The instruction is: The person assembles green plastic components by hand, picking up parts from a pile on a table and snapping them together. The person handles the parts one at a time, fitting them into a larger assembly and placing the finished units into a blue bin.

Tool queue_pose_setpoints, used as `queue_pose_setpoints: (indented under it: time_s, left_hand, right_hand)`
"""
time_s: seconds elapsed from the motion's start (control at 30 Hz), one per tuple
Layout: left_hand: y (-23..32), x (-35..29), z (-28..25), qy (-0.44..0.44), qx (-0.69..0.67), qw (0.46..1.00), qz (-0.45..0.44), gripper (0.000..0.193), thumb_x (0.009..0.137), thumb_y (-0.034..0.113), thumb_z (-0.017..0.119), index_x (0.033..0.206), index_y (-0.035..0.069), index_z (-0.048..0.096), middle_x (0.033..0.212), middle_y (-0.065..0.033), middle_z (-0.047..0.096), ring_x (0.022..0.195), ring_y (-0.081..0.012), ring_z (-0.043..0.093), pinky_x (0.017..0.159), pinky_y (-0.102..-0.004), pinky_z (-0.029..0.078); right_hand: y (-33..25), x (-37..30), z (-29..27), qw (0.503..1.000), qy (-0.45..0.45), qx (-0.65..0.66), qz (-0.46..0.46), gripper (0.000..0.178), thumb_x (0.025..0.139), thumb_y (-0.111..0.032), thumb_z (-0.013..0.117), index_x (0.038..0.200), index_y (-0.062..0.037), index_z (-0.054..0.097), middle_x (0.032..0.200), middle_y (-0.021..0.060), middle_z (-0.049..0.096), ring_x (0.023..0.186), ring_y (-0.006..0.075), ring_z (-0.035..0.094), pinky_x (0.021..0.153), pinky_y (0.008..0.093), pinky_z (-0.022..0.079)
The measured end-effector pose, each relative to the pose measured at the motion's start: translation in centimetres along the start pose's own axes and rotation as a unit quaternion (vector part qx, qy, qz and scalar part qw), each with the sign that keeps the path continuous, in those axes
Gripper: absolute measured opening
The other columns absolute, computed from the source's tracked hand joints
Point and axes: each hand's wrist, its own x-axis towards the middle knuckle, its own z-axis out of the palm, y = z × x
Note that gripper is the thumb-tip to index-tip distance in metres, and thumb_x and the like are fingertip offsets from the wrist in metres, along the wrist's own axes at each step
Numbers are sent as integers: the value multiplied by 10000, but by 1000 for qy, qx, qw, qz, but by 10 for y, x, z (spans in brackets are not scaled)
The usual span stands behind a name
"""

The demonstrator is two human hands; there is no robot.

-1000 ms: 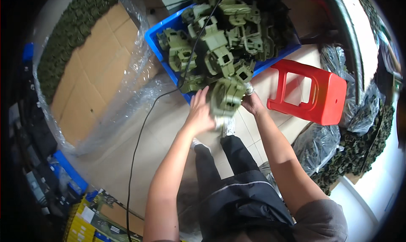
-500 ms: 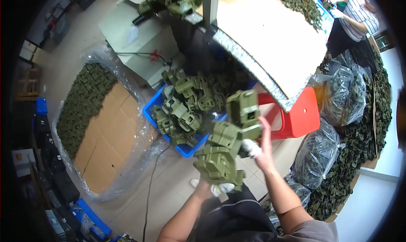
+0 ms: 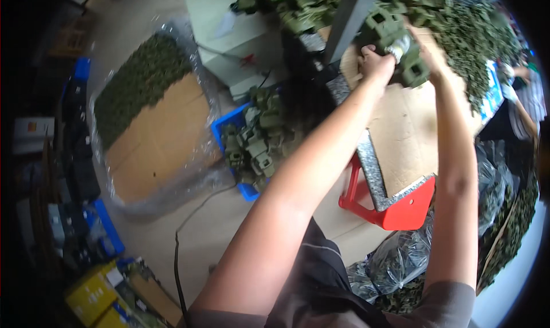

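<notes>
Both arms reach far forward over a cardboard-covered table (image 3: 401,121). Between my hands is a bunch of olive-green moulded plastic parts (image 3: 415,70), boxy with square openings. My left hand (image 3: 379,65) is closed on the near left side of the bunch, and something white shows at its fingertips. Along the right side of the same parts lies my right hand (image 3: 428,55), its fingers partly hidden and smeared by motion. Just beyond is a heap of similar green parts (image 3: 309,7) on the table.
A grey post (image 3: 349,24) rises left of my hands. A blue crate (image 3: 220,133) of green parts and a red stool (image 3: 407,207) stand below the table. Small green pieces (image 3: 140,81) lie on cardboard at left. Plastic bags (image 3: 401,259) sit at right; another person (image 3: 530,93) works far right.
My hands have carried the green parts from above the floor near the crate, up and to the right, over the table. The whole view has shifted and turned.
</notes>
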Motion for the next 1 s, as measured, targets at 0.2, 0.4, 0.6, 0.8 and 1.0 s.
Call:
queue_pose_setpoints:
  time_s: [0.2, 0.4, 0.6, 0.8, 1.0]
  left_hand:
    - [-25, -108, -79, -16, 33, 977, 208, 735, 824, 29, 572, 1431, 40, 157, 1441, -170, 269, 1301, -253, 322, 1079, -343, 224]
    - [-251, -234, -326, 127, 195, 954, -189, 414, 835, 32, 505, 1243, 79, 449, 1192, -127, 533, 1096, -214, 516, 900, -303, 409]
    - [-256, -215, -468, 423, 361, 764, -326, 811, 818, 217, 591, 1446, 104, 90, 1306, -225, 412, 1124, -389, 460, 967, -439, 357]
    - [-233, -236, -490, 293, 210, 932, -23, 523, 851, 94, 499, 1342, 55, 323, 1279, -209, 444, 1108, -327, 481, 954, -418, 362]
    - [-322, -235, -490, 140, 284, 892, -323, 827, 770, 23, 483, 1461, 163, 50, 1367, -251, 370, 1215, -319, 435, 958, -347, 369]
  right_hand:
    - [-42, -57, 32, 965, 152, -159, -141, 440, 929, -213, 447, 1320, -13, 420, 1349, 120, 441, 1245, 211, 400, 1060, 319, 262]
    - [-50, -260, 168, 994, -108, 15, -9, 316, 857, -139, 542, 1146, -10, 558, 1117, 135, 584, 1119, 238, 512, 938, 386, 408]
    - [50, -246, 353, 991, -67, -67, 92, 366, 771, -38, 625, 1132, -82, 583, 1104, 154, 604, 1059, 312, 549, 919, 365, 420]
    - [53, -137, 427, 919, -60, -381, 86, 749, 646, -337, 744, 1282, -155, 393, 1323, 267, 345, 1140, 429, 418, 929, 472, 401]
    - [56, -115, 455, 892, -62, -419, 156, 724, 641, -431, 732, 1169, -79, 384, 1258, 240, 421, 1128, 393, 457, 893, 491, 431]
